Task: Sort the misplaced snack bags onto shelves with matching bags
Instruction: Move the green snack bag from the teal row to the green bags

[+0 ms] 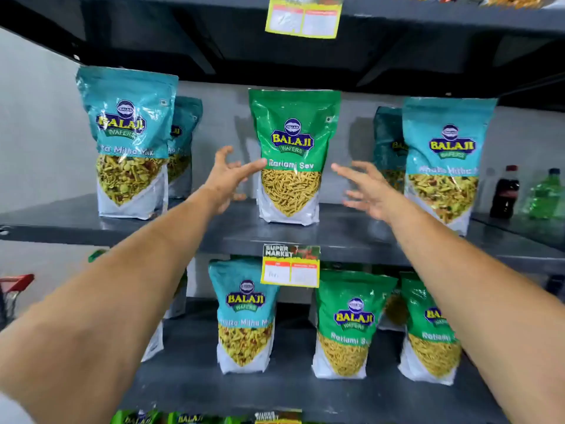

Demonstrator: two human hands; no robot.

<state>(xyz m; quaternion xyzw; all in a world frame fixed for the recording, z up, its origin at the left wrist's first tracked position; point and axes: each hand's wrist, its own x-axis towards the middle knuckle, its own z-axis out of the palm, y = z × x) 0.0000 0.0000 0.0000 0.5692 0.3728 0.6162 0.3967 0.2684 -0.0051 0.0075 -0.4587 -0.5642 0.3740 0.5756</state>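
Observation:
A green Ratlami Sev bag stands upright in the middle of the upper shelf, between teal Khatta Mitha Mix bags at the left and right. My left hand is open just left of the green bag, fingertips at its edge. My right hand is open a little to the bag's right, apart from it. On the lower shelf a teal bag stands beside two green bags.
Price tags hang from the shelf edges. A cola bottle and a green bottle stand at the far right. A red cart shows at the left. More green bags sit on the bottom shelf.

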